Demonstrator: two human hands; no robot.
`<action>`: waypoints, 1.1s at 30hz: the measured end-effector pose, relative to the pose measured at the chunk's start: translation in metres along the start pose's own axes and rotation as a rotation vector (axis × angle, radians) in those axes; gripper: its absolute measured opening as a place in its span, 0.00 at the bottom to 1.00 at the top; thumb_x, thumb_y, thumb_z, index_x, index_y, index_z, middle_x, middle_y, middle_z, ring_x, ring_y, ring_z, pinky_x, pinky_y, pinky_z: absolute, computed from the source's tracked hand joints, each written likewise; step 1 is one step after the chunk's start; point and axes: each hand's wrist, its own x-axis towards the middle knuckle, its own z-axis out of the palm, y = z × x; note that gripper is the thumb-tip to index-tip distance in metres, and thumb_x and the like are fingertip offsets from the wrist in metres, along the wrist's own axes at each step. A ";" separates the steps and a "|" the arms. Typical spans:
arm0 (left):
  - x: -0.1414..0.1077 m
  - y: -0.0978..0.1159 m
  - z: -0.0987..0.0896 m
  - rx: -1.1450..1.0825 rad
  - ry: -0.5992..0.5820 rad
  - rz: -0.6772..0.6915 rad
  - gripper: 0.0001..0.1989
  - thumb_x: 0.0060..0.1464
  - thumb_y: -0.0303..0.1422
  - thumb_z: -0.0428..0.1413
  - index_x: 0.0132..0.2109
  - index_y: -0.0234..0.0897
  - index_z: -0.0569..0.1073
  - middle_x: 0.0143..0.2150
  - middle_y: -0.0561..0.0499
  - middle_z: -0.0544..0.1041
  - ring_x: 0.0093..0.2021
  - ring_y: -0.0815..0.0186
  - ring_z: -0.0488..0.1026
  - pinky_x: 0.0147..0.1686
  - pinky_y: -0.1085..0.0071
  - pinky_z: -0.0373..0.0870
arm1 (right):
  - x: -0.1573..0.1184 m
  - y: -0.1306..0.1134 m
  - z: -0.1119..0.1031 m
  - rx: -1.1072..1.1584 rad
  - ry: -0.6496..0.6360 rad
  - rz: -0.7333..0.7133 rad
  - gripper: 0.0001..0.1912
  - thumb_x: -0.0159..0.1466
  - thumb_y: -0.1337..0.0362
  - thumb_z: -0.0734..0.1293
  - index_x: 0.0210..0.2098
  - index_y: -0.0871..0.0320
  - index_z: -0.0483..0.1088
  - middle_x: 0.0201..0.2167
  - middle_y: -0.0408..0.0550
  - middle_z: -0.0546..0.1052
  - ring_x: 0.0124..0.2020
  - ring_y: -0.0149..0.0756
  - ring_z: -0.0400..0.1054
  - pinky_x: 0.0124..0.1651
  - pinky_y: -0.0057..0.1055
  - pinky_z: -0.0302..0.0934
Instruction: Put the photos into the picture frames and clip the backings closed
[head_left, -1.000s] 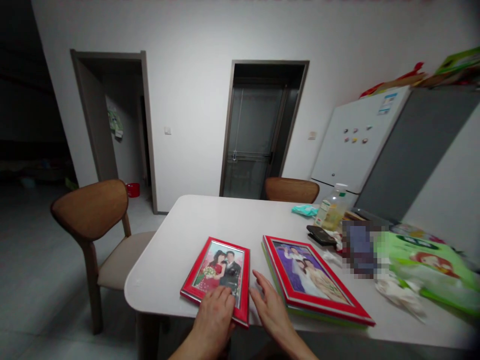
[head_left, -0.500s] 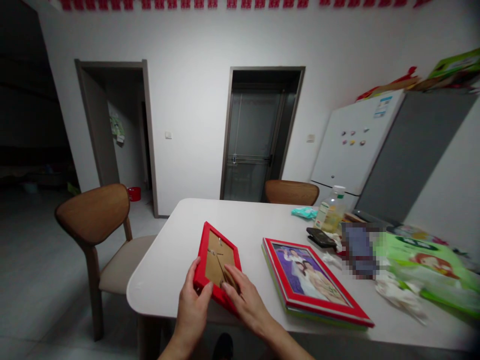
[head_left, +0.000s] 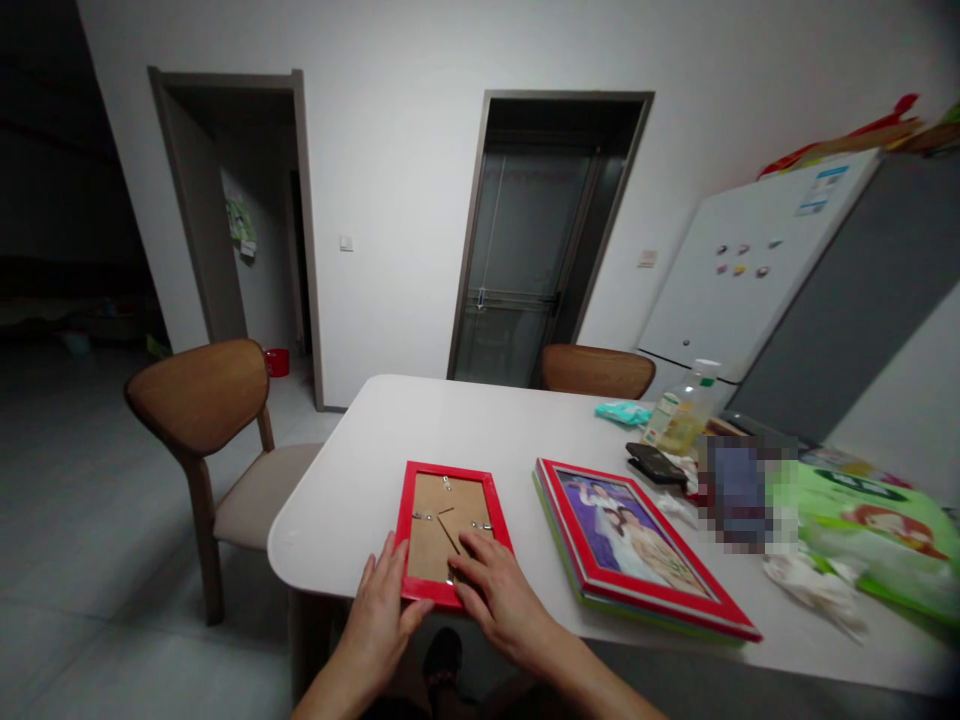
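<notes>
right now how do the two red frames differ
The frame under the right hand lies face down, showing brown backing and metal clips; the other frame lies face up, showing a couple's photo. The first is smaller; the second sits on something green. Both have red borders.

Exposure was dim overall. The floor [head_left: 90, 480] well left of the right grip [head_left: 504, 600] sank into deep shadow, while the white surface [head_left: 337, 480] near it read brightest, without hard glare. Corners darkened, the wall [head_left: 405, 200] bowed toward the frame edges, and a pixelated block [head_left: 739, 495] right of the grip obscured detail.
</notes>
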 end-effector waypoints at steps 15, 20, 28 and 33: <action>0.021 0.024 -0.023 0.059 -0.277 0.155 0.23 0.44 0.31 0.56 0.50 0.38 0.64 0.55 0.44 0.62 0.57 0.58 0.54 0.55 0.56 0.49 | 0.031 0.007 -0.001 0.112 -0.080 -0.072 0.09 0.53 0.65 0.62 0.32 0.52 0.73 0.43 0.49 0.68 0.45 0.37 0.60 0.47 0.34 0.53; 0.019 0.022 -0.023 0.051 -0.267 0.139 0.17 0.43 0.32 0.57 0.43 0.35 0.68 0.55 0.43 0.63 0.57 0.58 0.54 0.55 0.59 0.50 | 0.030 0.021 -0.006 0.092 0.043 0.087 0.14 0.55 0.65 0.59 0.39 0.58 0.71 0.44 0.53 0.68 0.46 0.37 0.60 0.48 0.32 0.53; 0.021 0.028 -0.029 0.062 -0.283 0.101 0.22 0.42 0.30 0.58 0.47 0.33 0.65 0.55 0.41 0.62 0.57 0.60 0.54 0.56 0.62 0.49 | 0.042 0.054 -0.010 -0.128 0.076 0.286 0.12 0.54 0.70 0.57 0.27 0.60 0.73 0.32 0.51 0.71 0.38 0.35 0.61 0.42 0.26 0.52; 0.021 0.032 -0.032 0.057 -0.292 0.086 0.19 0.41 0.29 0.58 0.44 0.35 0.67 0.55 0.43 0.63 0.57 0.59 0.54 0.56 0.60 0.49 | 0.044 0.052 -0.007 -0.145 0.100 0.301 0.12 0.55 0.69 0.57 0.28 0.61 0.73 0.31 0.52 0.70 0.37 0.35 0.60 0.39 0.25 0.51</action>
